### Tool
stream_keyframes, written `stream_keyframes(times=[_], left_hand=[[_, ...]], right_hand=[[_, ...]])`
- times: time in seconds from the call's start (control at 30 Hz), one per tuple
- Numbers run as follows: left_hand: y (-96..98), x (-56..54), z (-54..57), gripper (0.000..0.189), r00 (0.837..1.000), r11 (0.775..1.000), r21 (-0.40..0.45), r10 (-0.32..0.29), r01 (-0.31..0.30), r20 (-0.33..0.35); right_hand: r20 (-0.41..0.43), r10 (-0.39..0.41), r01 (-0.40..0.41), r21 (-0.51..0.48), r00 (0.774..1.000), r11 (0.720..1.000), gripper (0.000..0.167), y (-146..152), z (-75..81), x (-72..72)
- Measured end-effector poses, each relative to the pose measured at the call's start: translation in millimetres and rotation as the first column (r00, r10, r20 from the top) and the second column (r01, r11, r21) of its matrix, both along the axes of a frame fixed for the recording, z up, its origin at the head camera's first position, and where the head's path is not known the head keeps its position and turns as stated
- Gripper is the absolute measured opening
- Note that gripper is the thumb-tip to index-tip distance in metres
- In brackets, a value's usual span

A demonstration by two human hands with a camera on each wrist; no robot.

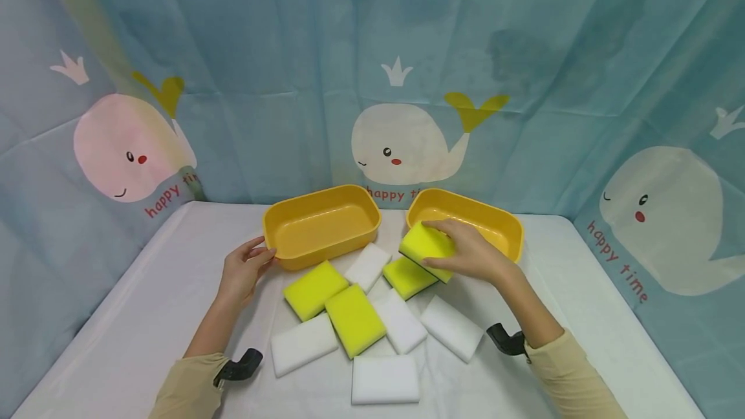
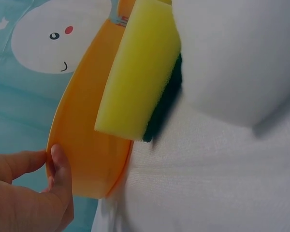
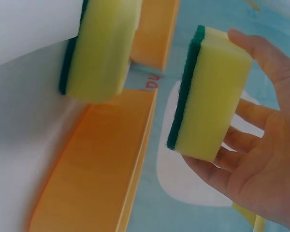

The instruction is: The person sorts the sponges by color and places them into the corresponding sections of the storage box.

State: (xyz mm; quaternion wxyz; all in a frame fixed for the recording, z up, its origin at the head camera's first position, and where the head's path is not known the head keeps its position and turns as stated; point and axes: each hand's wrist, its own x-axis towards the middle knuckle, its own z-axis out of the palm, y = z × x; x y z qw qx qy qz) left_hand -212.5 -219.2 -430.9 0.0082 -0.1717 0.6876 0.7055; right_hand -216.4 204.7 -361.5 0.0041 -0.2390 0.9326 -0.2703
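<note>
My right hand grips a yellow sponge between thumb and fingers, just in front of the right yellow plastic tray. A dark green scouring layer shows on that sponge in the right wrist view. At the left end of the other yellow tray, my left hand pinches the rim between thumb and fingers. In the left wrist view the thumb and fingertips meet at the tray's edge. Under the held sponge lies another yellow sponge, partly hidden.
Two more yellow sponges and several white sponge blocks lie scattered on the white-covered table, some overlapping. A blue-green curtain printed with whales stands behind the trays and along both sides.
</note>
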Motion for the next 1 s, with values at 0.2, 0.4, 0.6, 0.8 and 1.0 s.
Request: stream_keyframes(times=[0.2,0.4,0.6,0.8,1.0], left_hand=[[-0.7,-1.1,-1.0,0.066,1.0,1.0,0.012,-0.005,0.005,0.002],[-2.3,-1.3,-2.7,0.067,1.0,1.0,0.004,-0.004,0.004,0.014],[-1.8,-0.9,-2.5,0.066,1.0,1.0,0.006,0.001,-0.001,0.013],[-1.7,0.9,-0.1,0.065,1.0,1.0,0.015,-0.005,0.005,-0.014],[-1.5,2.3,0.0,0.064,0.999,1.0,0.01,-0.012,0.012,-0.03]], right_hand=[[0.031,-0.015,0.015,-0.003,0.999,1.0,0.074,-8.6,3.5,-6.8],[0.068,-0.008,0.009,-0.013,0.998,1.0,0.076,-18.7,7.9,-11.2],[0.079,0.013,-0.01,-0.036,0.997,0.999,0.075,-29.3,12.0,-16.4],[0.056,0.04,-0.04,-0.004,0.998,0.999,0.075,-42.4,15.2,-26.6],[0.074,0.043,-0.043,0.001,0.996,0.999,0.075,-53.6,17.6,-34.7]])
